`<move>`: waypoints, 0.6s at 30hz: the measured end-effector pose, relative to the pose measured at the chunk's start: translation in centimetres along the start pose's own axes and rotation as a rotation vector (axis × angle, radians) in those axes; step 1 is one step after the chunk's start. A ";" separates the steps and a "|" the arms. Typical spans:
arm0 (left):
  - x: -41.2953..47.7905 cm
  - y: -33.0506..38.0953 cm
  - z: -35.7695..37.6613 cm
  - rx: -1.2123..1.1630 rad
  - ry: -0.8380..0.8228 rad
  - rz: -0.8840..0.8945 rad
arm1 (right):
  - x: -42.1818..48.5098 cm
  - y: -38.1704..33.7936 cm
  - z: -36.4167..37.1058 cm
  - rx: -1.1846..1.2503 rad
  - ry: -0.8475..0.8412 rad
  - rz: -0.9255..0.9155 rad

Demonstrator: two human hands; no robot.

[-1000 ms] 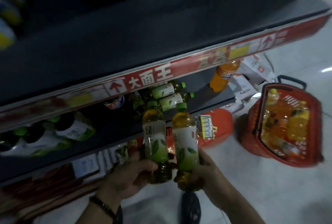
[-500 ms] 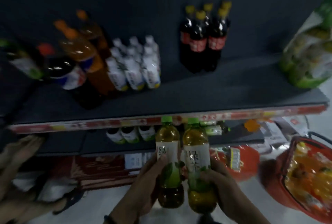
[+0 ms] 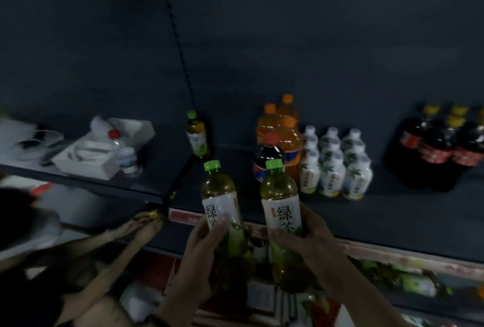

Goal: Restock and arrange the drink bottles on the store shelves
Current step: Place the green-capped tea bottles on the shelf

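Observation:
My left hand (image 3: 203, 250) grips one green tea bottle (image 3: 221, 195) with a green cap, and my right hand (image 3: 309, 242) grips a second green tea bottle (image 3: 280, 198). Both are upright, side by side, in front of the dark shelf (image 3: 366, 216). A third green tea bottle (image 3: 197, 135) stands alone at the back of that shelf, beyond the left bottle. To its right stand orange soda bottles (image 3: 281, 127), a dark cola bottle (image 3: 267, 161), several white bottles (image 3: 335, 166) and dark bottles with yellow caps (image 3: 445, 145).
Another person's hands (image 3: 138, 227) reach toward the shelf edge at the left. The left shelf section holds a white box (image 3: 89, 153) and a clear water bottle (image 3: 124, 153). More bottles lie on the lower shelf (image 3: 419, 282) at the bottom right.
The view has swung up and left from the lower shelf and red basket to the upper shelf. Both hands have lifted the two green tea bottles to the upper shelf's front edge.

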State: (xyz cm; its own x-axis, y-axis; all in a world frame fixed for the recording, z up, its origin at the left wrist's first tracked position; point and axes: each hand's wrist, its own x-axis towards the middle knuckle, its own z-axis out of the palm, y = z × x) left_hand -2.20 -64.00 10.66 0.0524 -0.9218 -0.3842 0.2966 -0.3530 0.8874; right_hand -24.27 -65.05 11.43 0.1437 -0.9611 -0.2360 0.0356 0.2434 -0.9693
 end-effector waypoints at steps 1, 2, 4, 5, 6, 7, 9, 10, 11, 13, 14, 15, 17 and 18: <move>0.6 1.0 -1.2 0.016 0.011 0.019 | 0.8 -0.5 1.5 -0.029 -0.001 -0.014; 1.2 1.9 -2.5 0.045 0.026 0.041 | 1.7 -0.9 2.8 -0.059 0.001 -0.023; 2.6 3.6 -4.6 0.126 0.032 0.096 | 3.6 -1.2 5.2 -0.118 0.026 -0.045; 3.5 4.1 -5.5 0.163 0.048 0.126 | 4.6 -1.3 6.1 -0.154 0.046 -0.060; 4.4 4.7 -6.1 0.199 0.071 0.158 | 5.6 -1.4 7.0 -0.192 0.062 -0.075; 5.5 5.0 -6.8 0.240 0.103 0.190 | 6.7 -1.6 7.7 -0.224 0.073 -0.087; 7.9 5.4 -7.7 0.326 0.160 0.234 | 9.1 -1.9 8.9 -0.269 0.073 -0.100; 9.1 5.6 -8.1 0.358 0.171 0.247 | 10.4 -2.1 9.5 -0.283 0.066 -0.106; 10.5 5.8 -8.6 0.377 0.173 0.252 | 11.8 -2.2 10.1 -0.292 0.063 -0.109; 13.0 5.6 -9.4 0.402 0.166 0.266 | 14.3 -2.5 11.0 -0.329 0.096 -0.129; 14.2 5.4 -9.8 0.421 0.166 0.282 | 15.6 -2.7 11.3 -0.353 0.110 -0.145; 15.2 5.4 -10.1 0.444 0.169 0.294 | 16.8 -2.8 11.6 -0.371 0.114 -0.155; 17.0 5.5 -10.3 0.486 0.166 0.308 | 19.4 -2.7 11.8 -0.356 0.112 -0.139; 17.8 5.6 -10.4 0.499 0.162 0.314 | 20.6 -2.5 12.0 -0.338 0.116 -0.126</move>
State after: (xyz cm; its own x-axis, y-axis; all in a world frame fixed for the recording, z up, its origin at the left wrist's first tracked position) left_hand 10.25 -80.67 6.14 0.2211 -0.9716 -0.0838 -0.2375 -0.1371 0.9617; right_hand -9.56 -83.89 9.84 0.0459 -0.9939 -0.1006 -0.2856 0.0834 -0.9547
